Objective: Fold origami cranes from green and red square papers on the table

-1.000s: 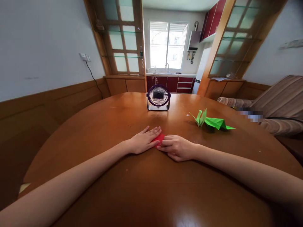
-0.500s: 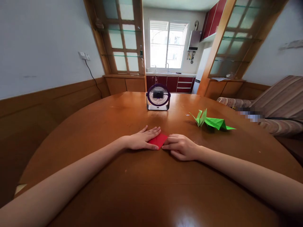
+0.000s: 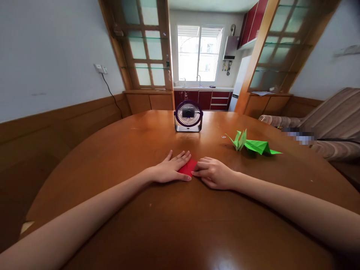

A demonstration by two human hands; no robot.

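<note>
A small folded red paper (image 3: 189,167) lies flat on the round wooden table (image 3: 180,225). My left hand (image 3: 170,169) rests palm down on its left part, fingers spread flat. My right hand (image 3: 214,173) sits at the paper's right edge, its curled fingertips pressing on the fold. Most of the paper is hidden under the two hands.
A small purple desk fan (image 3: 188,116) stands at the far middle of the table. Two green folded paper figures (image 3: 254,145) lie to the right of it. A striped sofa (image 3: 332,127) is beyond the table's right side.
My right hand slid a little to the right and back along the paper's edge, so slightly more red shows than a second ago. The left hand stayed pressed on the paper.
</note>
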